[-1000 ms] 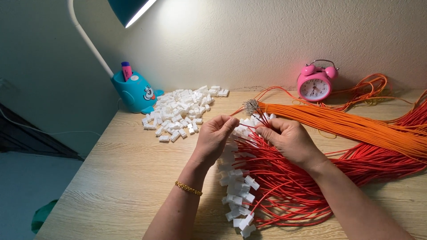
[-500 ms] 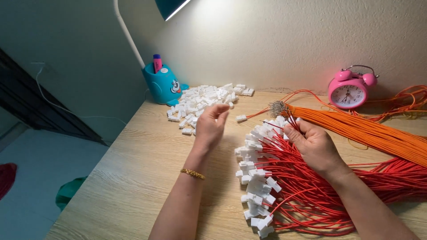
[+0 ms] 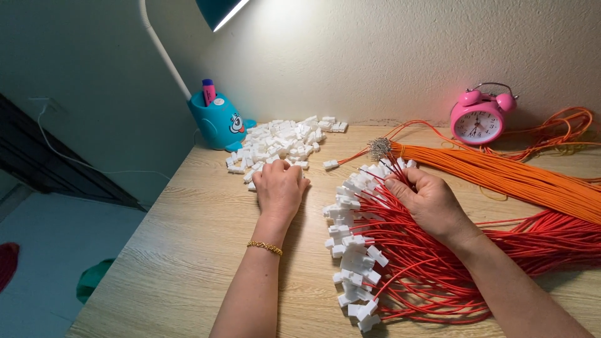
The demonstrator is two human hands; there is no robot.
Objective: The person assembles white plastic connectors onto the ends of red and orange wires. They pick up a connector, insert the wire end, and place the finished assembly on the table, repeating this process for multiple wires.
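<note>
Here, two hands (image 3: 280, 188), one clock (image 3: 478, 120).

One head-worn camera looks steeply down, close, across the wooden desk (image 3: 188, 250) toward the wall (image 3: 375, 56).

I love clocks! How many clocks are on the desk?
1. A pink alarm clock stands at the back of the wooden desk by the wall, right of the orange wire bundle's tip.

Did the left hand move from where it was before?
Yes. The left hand left the wire bundle and reached forward to the pile of white connectors, nearer the blue pen holder.
</note>
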